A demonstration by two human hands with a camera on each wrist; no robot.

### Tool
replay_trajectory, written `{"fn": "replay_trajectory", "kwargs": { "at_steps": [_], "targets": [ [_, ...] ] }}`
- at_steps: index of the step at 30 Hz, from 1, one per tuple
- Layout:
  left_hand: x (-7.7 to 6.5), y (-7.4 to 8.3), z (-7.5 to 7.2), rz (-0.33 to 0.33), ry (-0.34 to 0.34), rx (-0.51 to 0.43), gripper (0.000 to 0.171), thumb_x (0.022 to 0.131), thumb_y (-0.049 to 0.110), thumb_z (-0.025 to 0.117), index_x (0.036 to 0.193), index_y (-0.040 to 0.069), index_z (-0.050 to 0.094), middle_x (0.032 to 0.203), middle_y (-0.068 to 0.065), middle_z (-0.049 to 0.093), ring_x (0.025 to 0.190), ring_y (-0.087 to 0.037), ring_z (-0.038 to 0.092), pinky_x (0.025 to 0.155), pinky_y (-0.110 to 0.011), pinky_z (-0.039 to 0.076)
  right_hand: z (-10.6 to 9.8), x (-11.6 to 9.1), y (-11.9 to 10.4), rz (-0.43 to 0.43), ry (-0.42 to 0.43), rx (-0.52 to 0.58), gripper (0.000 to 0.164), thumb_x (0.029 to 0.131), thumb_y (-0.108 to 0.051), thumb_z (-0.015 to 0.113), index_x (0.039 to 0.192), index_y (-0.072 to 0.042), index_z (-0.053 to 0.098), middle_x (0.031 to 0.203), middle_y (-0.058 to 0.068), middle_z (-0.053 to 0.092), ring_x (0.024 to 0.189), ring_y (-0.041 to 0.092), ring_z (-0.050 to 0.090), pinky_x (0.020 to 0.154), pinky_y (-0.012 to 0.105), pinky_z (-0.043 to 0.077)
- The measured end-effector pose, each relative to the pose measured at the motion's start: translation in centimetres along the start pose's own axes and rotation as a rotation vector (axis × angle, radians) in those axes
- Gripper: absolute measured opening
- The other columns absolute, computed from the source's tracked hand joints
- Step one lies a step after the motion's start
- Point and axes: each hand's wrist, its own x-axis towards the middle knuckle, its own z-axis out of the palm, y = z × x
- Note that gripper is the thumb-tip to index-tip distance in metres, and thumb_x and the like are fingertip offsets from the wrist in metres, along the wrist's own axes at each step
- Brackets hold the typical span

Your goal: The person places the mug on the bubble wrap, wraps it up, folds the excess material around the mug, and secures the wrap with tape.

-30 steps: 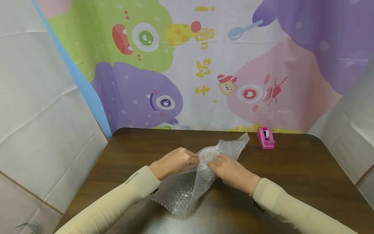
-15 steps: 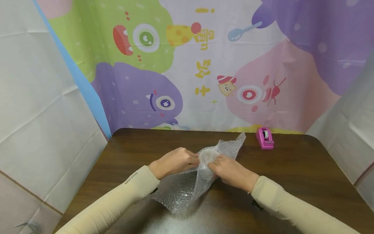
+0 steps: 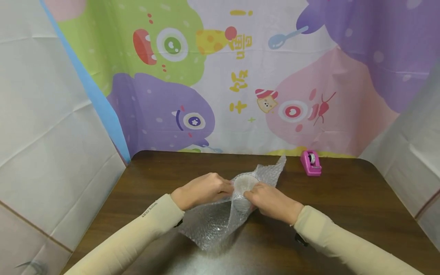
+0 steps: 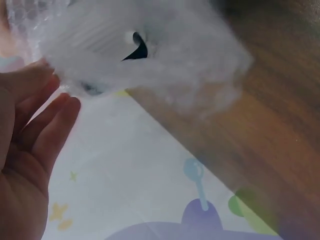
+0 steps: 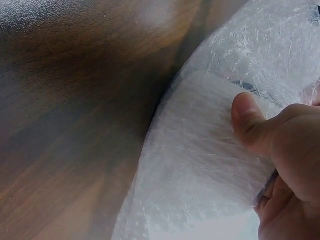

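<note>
Clear bubble wrap [image 3: 209,227] surrounds a pale, round-topped object [image 3: 245,182] in the head view, with loose ends sticking out at the near left and far right. The object's exact kind is obscured by the wrap; a dark curved mark shows on it in the left wrist view. My left hand [image 3: 206,189] pinches the wrap at the object's left side. From the right, my right hand [image 3: 273,200] grips the wrapped object. In the right wrist view its thumb [image 5: 246,117] lies on top of the wrap, while the fingers curl underneath, partly hidden.
A pink tape dispenser [image 3: 311,163] stands near the far right edge of the dark wooden table [image 3: 165,164]. Behind the table hangs a cartoon-printed cloth [image 3: 237,130]. Pale wall coverings [image 3: 44,126] flank both sides.
The loose far-right tip of the bubble wrap has drifted slightly left. My left wrist has shifted a little left; both hands keep their hold.
</note>
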Motion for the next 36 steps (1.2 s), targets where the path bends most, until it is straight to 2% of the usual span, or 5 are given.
{"fn": "replay_trajectory", "kwargs": {
  "at_steps": [5,11,18,25,36],
  "targets": [
    [-0.3,0.3,-0.8,-0.005,-0.04,-0.044,0.026,0.103,0.011,0.063,0.077,0.015,0.061,0.079,0.01,0.059,0.071,0.0,0.049,0.069,-0.013,0.044,-0.1,0.1,0.0,-0.001,0.003,0.024,0.038,0.066,0.003,0.089,0.083,-0.013,0.059,0.07,-0.005,0.067,0.069,0.018,0.064,0.075,0.035,0.056],
    [-1.5,1.3,-2.2,-0.045,-0.082,0.0,0.009,0.099,0.018,0.069,0.093,0.016,0.075,0.089,0.008,0.073,0.079,-0.001,0.066,0.075,-0.014,0.053,0.0,0.0,0.0,0.002,0.007,0.019,0.039,0.065,0.004,0.088,0.083,-0.013,0.058,0.069,-0.006,0.067,0.069,0.018,0.064,0.076,0.035,0.056],
    [-4.2,2.5,-3.2,-0.043,-0.052,0.068,0.016,0.093,0.027,0.076,0.103,0.015,0.079,0.093,0.005,0.075,0.086,-0.006,0.069,0.079,-0.021,0.058,0.1,0.0,0.1,0.003,0.013,0.018,0.036,0.069,0.002,0.088,0.084,-0.013,0.059,0.069,-0.005,0.065,0.07,0.018,0.064,0.076,0.035,0.057],
    [-6.4,3.8,-3.1,-0.024,0.006,0.005,0.007,0.09,0.025,0.08,0.092,0.02,0.078,0.078,0.01,0.066,0.069,0.0,0.059,0.063,-0.012,0.047,-0.1,-0.2,0.2,0.006,0.018,0.008,0.036,0.068,0.004,0.086,0.084,-0.013,0.058,0.069,-0.004,0.063,0.07,0.019,0.063,0.076,0.036,0.056],
    [-7.8,5.2,-1.5,0.028,-0.082,0.063,0.03,0.078,0.042,0.086,0.099,0.023,0.075,0.089,0.012,0.064,0.083,-0.001,0.058,0.072,-0.018,0.052,0.1,-0.1,0.2,0.004,0.026,0.03,0.036,0.068,0.001,0.088,0.083,-0.014,0.058,0.069,-0.005,0.064,0.068,0.018,0.063,0.074,0.036,0.056]
  ]
}}
